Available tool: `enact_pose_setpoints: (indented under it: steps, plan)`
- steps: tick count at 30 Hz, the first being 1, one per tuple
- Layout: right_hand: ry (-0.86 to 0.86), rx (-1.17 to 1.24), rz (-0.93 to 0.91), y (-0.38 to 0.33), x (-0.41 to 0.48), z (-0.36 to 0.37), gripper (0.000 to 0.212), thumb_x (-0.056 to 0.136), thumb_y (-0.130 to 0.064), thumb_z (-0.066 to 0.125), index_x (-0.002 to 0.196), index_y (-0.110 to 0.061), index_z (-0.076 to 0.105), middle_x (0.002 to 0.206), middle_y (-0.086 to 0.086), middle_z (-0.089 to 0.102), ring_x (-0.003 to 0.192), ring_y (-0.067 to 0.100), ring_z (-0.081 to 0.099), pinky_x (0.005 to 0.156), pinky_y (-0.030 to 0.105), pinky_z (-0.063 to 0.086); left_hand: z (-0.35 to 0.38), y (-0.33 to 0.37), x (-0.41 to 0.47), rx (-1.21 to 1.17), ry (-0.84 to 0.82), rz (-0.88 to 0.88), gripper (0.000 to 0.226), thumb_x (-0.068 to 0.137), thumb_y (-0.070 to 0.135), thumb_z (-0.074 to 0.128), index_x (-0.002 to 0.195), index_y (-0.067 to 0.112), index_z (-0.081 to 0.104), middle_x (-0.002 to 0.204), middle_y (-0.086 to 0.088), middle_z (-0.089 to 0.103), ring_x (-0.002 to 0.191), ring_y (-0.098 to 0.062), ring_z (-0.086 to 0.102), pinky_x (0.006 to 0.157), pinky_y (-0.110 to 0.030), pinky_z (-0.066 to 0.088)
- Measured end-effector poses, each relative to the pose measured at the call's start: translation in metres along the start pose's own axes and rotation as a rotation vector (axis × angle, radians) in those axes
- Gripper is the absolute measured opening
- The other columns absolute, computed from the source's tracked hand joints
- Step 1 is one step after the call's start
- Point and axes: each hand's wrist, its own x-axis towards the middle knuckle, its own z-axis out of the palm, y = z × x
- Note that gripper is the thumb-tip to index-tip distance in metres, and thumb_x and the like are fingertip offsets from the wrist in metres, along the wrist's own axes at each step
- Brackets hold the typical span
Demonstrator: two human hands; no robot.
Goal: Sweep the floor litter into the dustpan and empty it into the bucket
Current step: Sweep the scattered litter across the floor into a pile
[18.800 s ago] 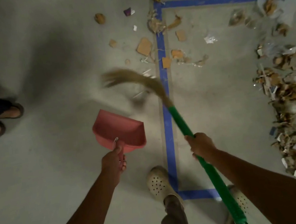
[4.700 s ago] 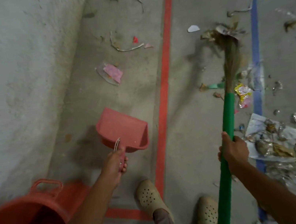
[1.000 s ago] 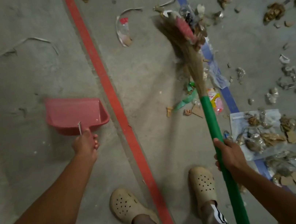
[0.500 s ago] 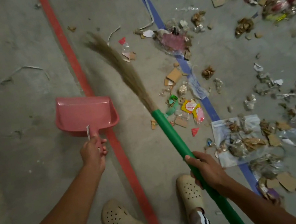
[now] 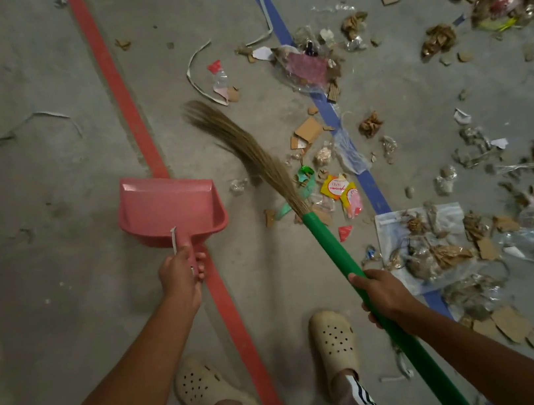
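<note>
Left grip (image 5: 179,272) was closed round the handle of the pink dustpan (image 5: 169,206), fingers curled under it and thumb on top. The pan pointed its open mouth away from the person, its far right corner lay over the red line (image 5: 125,95), and its inside showed bare pink plastic; if it touched the floor (image 5: 38,236) I could not tell. Right grip (image 5: 384,292) was wrapped tightly round the green handle of the broom (image 5: 331,244), which slanted up and to the left. The bristles (image 5: 246,143) were bent to the left, between the red line and the blue line (image 5: 332,112), and their tips were near a white strip (image 5: 194,74). Most litter lay to the right of the broom, on the blue line and beyond it: a cardboard piece (image 5: 308,128), a yellow wrapper (image 5: 336,186) just beside the base of the bristles, and a clear bag (image 5: 420,241) with scraps near the right grip. Two beige clogs stood at the bottom, the left clog (image 5: 203,388) left of the red line and the right clog (image 5: 332,334) between this line and the broom handle.
</note>
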Motion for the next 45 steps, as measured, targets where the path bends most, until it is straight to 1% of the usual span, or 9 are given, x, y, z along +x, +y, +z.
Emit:
enact_pose_setpoints:
  steps: [10, 19, 22, 26, 30, 33, 37, 41, 45]
  plan:
    - [-0.019, 0.019, -0.022, 0.011, 0.004, 0.014, 0.026, 0.104, -0.036, 0.05, 0.106, -0.011, 0.058, 0.076, 0.01, 0.058, 0.051, 0.017, 0.053, 0.045, 0.025, 0.045, 0.022, -0.024, 0.02, 0.088, -0.088, -0.019, 0.009, 0.1, 0.012, 0.049, 0.094, 0.007, 0.053, 0.061, -0.01, 0.057, 0.032, -0.009, 0.039, 0.034, -0.013, 0.026]
    - [-0.002, 0.026, -0.053, 0.023, 0.014, 0.012, 0.028, 0.104, -0.037, 0.05, 0.105, -0.011, 0.057, 0.077, 0.01, 0.059, 0.053, 0.016, 0.054, 0.045, 0.025, 0.046, 0.043, -0.053, 0.041, 0.265, -0.07, -0.057, 0.026, 0.105, 0.025, 0.047, 0.083, 0.011, 0.05, 0.069, -0.009, 0.051, 0.028, -0.003, 0.036, 0.03, -0.014, 0.023]
    - [0.051, 0.061, -0.056, 0.025, 0.018, 0.004, 0.028, 0.103, -0.038, 0.05, 0.109, -0.011, 0.057, 0.078, 0.01, 0.06, 0.054, 0.017, 0.055, 0.045, 0.026, 0.047, 0.044, -0.056, 0.047, 0.272, -0.037, -0.058, 0.026, 0.104, 0.025, 0.049, 0.083, 0.011, 0.05, 0.069, -0.009, 0.052, 0.028, -0.003, 0.036, 0.031, -0.013, 0.023]
    - [0.19, 0.28, -0.033, 0.019, 0.018, -0.014, 0.026, 0.104, -0.036, 0.048, 0.112, -0.012, 0.055, 0.078, 0.011, 0.059, 0.057, 0.019, 0.055, 0.047, 0.029, 0.047, 0.052, -0.053, 0.046, 0.28, -0.008, -0.049, 0.028, 0.104, 0.024, 0.049, 0.078, 0.011, 0.05, 0.065, -0.009, 0.051, 0.026, -0.003, 0.034, 0.03, -0.013, 0.021]
    - [0.296, 0.454, -0.057, 0.015, 0.014, -0.04, 0.027, 0.105, -0.033, 0.047, 0.105, -0.007, 0.056, 0.075, 0.012, 0.056, 0.055, 0.019, 0.052, 0.046, 0.03, 0.046, 0.059, -0.045, 0.047, 0.245, -0.01, -0.064, 0.028, 0.103, 0.026, 0.05, 0.079, 0.013, 0.05, 0.043, 0.0, 0.054, 0.026, -0.004, 0.033, 0.029, -0.013, 0.021]
    - [0.319, 0.447, -0.115, 0.02, 0.009, -0.051, 0.026, 0.104, -0.034, 0.049, 0.109, -0.009, 0.057, 0.073, 0.012, 0.056, 0.054, 0.02, 0.053, 0.046, 0.031, 0.047, 0.064, -0.039, 0.044, 0.256, -0.009, -0.038, 0.029, 0.103, 0.029, 0.051, 0.079, 0.013, 0.05, 0.052, -0.004, 0.054, 0.027, -0.005, 0.034, 0.03, -0.013, 0.022]
    - [0.249, 0.327, -0.177, 0.023, -0.004, -0.047, 0.025, 0.104, -0.034, 0.049, 0.11, -0.011, 0.056, 0.072, 0.012, 0.059, 0.053, 0.02, 0.055, 0.046, 0.031, 0.048, 0.061, -0.032, 0.035, 0.201, -0.031, -0.021, 0.025, 0.104, 0.023, 0.047, 0.082, 0.012, 0.05, 0.064, -0.008, 0.053, 0.029, -0.006, 0.035, 0.031, -0.015, 0.023]
    - [0.104, 0.245, -0.198, 0.016, -0.022, -0.025, 0.022, 0.103, -0.034, 0.052, 0.106, -0.012, 0.057, 0.067, 0.008, 0.058, 0.049, 0.017, 0.053, 0.043, 0.028, 0.044, 0.046, -0.025, 0.024, 0.118, -0.007, -0.009, 0.023, 0.102, 0.02, 0.047, 0.082, 0.011, 0.051, 0.044, 0.002, 0.055, 0.029, -0.006, 0.036, 0.03, -0.016, 0.024]
    - [-0.048, 0.195, -0.213, 0.006, -0.035, 0.001, 0.025, 0.102, -0.034, 0.054, 0.099, -0.01, 0.059, 0.067, 0.011, 0.057, 0.049, 0.022, 0.052, 0.043, 0.03, 0.043, 0.03, -0.016, 0.012, 0.027, 0.102, 0.007, 0.023, 0.1, 0.017, 0.05, 0.079, 0.011, 0.051, 0.04, 0.003, 0.053, 0.028, -0.007, 0.038, 0.03, -0.015, 0.024]
